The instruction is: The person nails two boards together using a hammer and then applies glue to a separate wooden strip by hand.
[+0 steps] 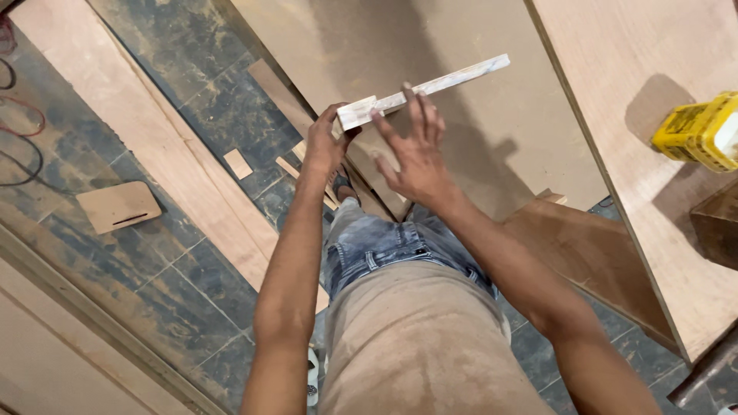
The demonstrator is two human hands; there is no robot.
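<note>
Left hand (323,150) grip: pinches wood strip (427,90) | right hand (415,150): seemingly open, touching

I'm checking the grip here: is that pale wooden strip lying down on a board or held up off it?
Held up. The left hand pinches one end of the wooden strip; the right hand has its fingers spread against it.

The floor (207,284) is laid with dark blue-grey mottled tiles, dusty and scuffed. A long pale plywood board (146,131) lies slantwise across it, and a wide brown sheet (430,46) covers the tiles further up. Small wood offcuts (237,163) are scattered between them, with a rounded flat piece (119,206) well apart at the left. At the right runs a plywood worktop (653,230) carrying a yellow container (699,132). Red and black cables (19,123) trail along the left edge
</note>
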